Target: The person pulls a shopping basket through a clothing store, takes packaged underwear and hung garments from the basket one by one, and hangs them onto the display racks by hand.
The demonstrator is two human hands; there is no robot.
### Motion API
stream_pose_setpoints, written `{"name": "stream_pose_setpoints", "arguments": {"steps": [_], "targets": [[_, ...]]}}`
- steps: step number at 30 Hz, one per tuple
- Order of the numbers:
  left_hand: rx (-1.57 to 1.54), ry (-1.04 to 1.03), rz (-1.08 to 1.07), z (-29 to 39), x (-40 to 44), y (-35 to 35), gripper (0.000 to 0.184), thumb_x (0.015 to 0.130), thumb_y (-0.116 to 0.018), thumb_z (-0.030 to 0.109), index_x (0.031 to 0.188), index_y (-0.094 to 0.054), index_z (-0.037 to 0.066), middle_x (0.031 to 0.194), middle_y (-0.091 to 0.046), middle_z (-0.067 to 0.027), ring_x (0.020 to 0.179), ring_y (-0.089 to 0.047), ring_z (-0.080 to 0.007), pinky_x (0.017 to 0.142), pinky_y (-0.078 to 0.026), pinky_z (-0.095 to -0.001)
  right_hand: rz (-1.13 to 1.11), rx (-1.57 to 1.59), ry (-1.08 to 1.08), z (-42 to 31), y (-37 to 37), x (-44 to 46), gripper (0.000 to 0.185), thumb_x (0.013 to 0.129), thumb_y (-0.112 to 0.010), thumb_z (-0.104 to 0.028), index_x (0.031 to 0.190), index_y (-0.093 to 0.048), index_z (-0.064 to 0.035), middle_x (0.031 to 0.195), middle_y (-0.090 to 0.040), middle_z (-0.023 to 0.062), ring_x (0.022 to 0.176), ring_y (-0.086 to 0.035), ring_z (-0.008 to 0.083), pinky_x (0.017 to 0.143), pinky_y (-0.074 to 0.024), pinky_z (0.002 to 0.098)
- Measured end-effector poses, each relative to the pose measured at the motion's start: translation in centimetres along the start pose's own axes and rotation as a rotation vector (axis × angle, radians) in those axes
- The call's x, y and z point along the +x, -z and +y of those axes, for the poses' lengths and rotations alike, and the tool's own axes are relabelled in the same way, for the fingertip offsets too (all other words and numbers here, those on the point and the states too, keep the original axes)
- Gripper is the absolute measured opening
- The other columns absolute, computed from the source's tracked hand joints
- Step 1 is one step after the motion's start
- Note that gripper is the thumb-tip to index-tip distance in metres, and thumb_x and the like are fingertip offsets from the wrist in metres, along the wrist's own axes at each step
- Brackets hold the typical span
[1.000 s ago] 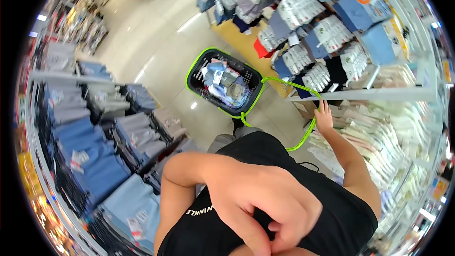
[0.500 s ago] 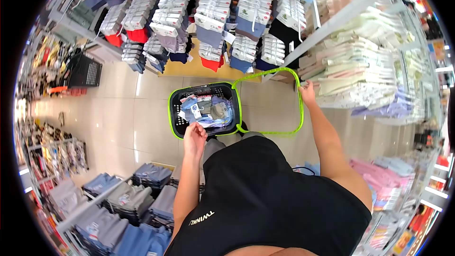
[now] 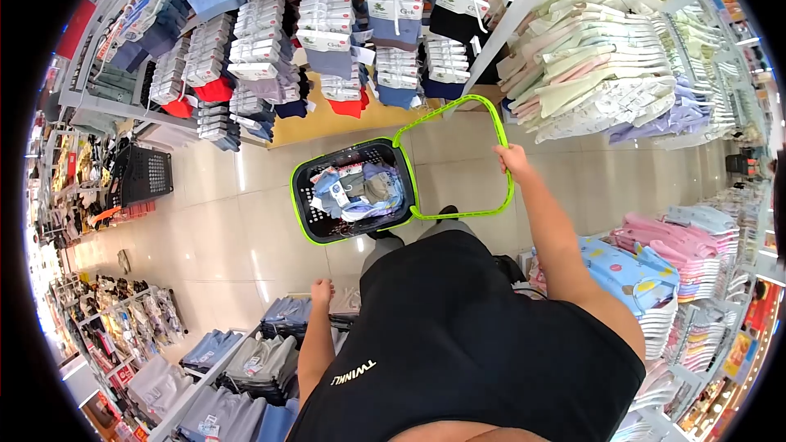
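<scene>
My right hand (image 3: 512, 160) is closed around the side of the bright green handle (image 3: 504, 116) of a black basket with a green rim (image 3: 307, 227). The basket rests on the floor near my feet. Inside it lie folded blue, grey and patterned clothes (image 3: 357, 191) with white tags. At my left side, my left hand (image 3: 322, 290) hangs low with its fingers curled in and nothing visible in them. It is near a stack of folded blue-grey clothes (image 3: 286, 311) and does not touch the basket.
Packs of underwear (image 3: 326, 16) hang on a rack ahead. Pale hanging clothes (image 3: 602, 74) stand at the right, with pink garments (image 3: 667, 237) below. Folded trousers (image 3: 262, 360) fill a display at lower left. Black baskets (image 3: 141, 176) stand at far left on the tiled floor (image 3: 213, 229).
My left hand has dropped from close to the camera, past the basket, to my left side. The view has turned towards the underwear rack. My right hand has stayed on the handle.
</scene>
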State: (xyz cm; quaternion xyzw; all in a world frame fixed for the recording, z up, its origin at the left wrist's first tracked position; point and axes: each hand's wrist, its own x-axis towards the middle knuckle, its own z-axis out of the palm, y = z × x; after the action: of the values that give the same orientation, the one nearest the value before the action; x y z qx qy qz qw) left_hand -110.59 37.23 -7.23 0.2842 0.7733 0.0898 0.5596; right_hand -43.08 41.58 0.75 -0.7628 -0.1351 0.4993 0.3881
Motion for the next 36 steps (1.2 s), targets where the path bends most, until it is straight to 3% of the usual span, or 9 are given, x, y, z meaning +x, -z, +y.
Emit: {"name": "stream_pose_setpoints", "arguments": {"steps": [7,14,20,22,28,29,31,35,36], "targets": [[-0.076,-0.001,0.020,-0.1,-2.9,-6.9,0.021,0.085,-0.058,0.019,0.093,-0.060,-0.001,0.068,-0.059,-0.0064,0.054,-0.056,-0.0130,0.046,-0.043,-0.0266,0.184,0.045,0.004,5.6,7.4,-1.3,0.021,0.083,-0.064,-0.016,0.072,-0.050,-0.0051,0.053,-0.045,0.0009,0.040,-0.040,0.0112,0.037,-0.0343,0.0305],[0.198,-0.236,-0.119,5.1,-6.4,-15.2,0.023,0.086,-0.057,0.020,0.092,-0.063,-0.002,0.073,-0.063,-0.0066,0.060,-0.060,-0.0147,0.056,-0.048,-0.0281,0.264,0.028,0.016,8.1,13.0,-2.0,0.019,0.080,-0.064,-0.015,0.070,-0.053,-0.0035,0.053,-0.047,0.0011,0.040,-0.044,0.0118,0.037,-0.0354,0.0302],[0.327,-0.346,-0.097,8.3,-6.9,-15.9,0.022,0.086,-0.057,0.019,0.092,-0.063,-0.002,0.074,-0.064,-0.0070,0.063,-0.061,-0.0148,0.059,-0.050,-0.0284,0.374,-0.077,0.126,6.3,16.1,-1.4,0.021,0.080,-0.064,-0.016,0.067,-0.055,-0.0014,0.051,-0.048,0.0017,0.038,-0.043,0.0108,0.036,-0.0347,0.0304],[0.325,-0.342,-0.079,8.7,-6.7,-15.5,0.021,0.086,-0.057,0.018,0.092,-0.063,-0.002,0.074,-0.064,-0.0073,0.063,-0.061,-0.0148,0.059,-0.050,-0.0286,0.375,-0.178,0.124,5.4,17.2,-1.0,0.026,0.077,-0.067,-0.022,0.070,-0.060,0.0023,0.054,-0.052,0.0059,0.045,-0.047,0.0147,0.045,-0.0403,0.0356],[0.375,-0.313,-0.068,8.2,-7.0,-15.0,0.020,0.086,-0.057,0.017,0.090,-0.063,-0.001,0.073,-0.064,-0.0082,0.061,-0.061,-0.0157,0.058,-0.051,-0.0289,0.413,-0.375,0.135,4.3,20.6,0.6,0.034,0.075,-0.068,-0.030,0.086,-0.070,0.0020,0.063,-0.062,0.0138,0.059,-0.060,0.0239,0.062,-0.0485,0.0387],[0.400,-0.308,-0.062,8.0,-7.2,-15.1,0.020,0.086,-0.057,0.017,0.089,-0.063,-0.001,0.072,-0.064,-0.0080,0.060,-0.061,-0.0157,0.058,-0.050,-0.0289,0.415,-0.377,0.134,4.3,21.0,1.0,0.034,0.075,-0.068,-0.030,0.086,-0.070,0.0020,0.063,-0.062,0.0138,0.059,-0.060,0.0239,0.062,-0.0485,0.0387],[0.422,-0.304,-0.058,7.1,-6.8,-15.3,0.020,0.086,-0.057,0.017,0.088,-0.063,-0.001,0.072,-0.064,-0.0079,0.060,-0.061,-0.0156,0.057,-0.050,-0.0289,0.494,-0.362,0.299,4.3,21.7,1.7,0.027,0.078,-0.067,-0.025,0.071,-0.061,0.0008,0.052,-0.052,0.0049,0.041,-0.049,0.0146,0.042,-0.0406,0.0336],[0.419,-0.329,-0.076,6.3,-7.3,-15.6,0.020,0.086,-0.057,0.018,0.086,-0.064,-0.002,0.070,-0.064,-0.0073,0.058,-0.061,-0.0149,0.056,-0.050,-0.0284,0.480,-0.388,0.282,3.5,22.9,2.7,0.029,0.077,-0.068,-0.027,0.072,-0.062,0.0013,0.053,-0.052,0.0056,0.042,-0.050,0.0152,0.044,-0.0413,0.0342],[0.417,-0.334,-0.073,6.2,-7.6,-15.8,0.021,0.086,-0.058,0.018,0.086,-0.064,-0.002,0.069,-0.064,-0.0072,0.058,-0.061,-0.0148,0.056,-0.049,-0.0283,0.459,-0.430,0.238,3.2,23.0,2.9,0.033,0.076,-0.068,-0.031,0.081,-0.066,0.0013,0.063,-0.059,0.0126,0.056,-0.058,0.0231,0.057,-0.0456,0.0373]]}}
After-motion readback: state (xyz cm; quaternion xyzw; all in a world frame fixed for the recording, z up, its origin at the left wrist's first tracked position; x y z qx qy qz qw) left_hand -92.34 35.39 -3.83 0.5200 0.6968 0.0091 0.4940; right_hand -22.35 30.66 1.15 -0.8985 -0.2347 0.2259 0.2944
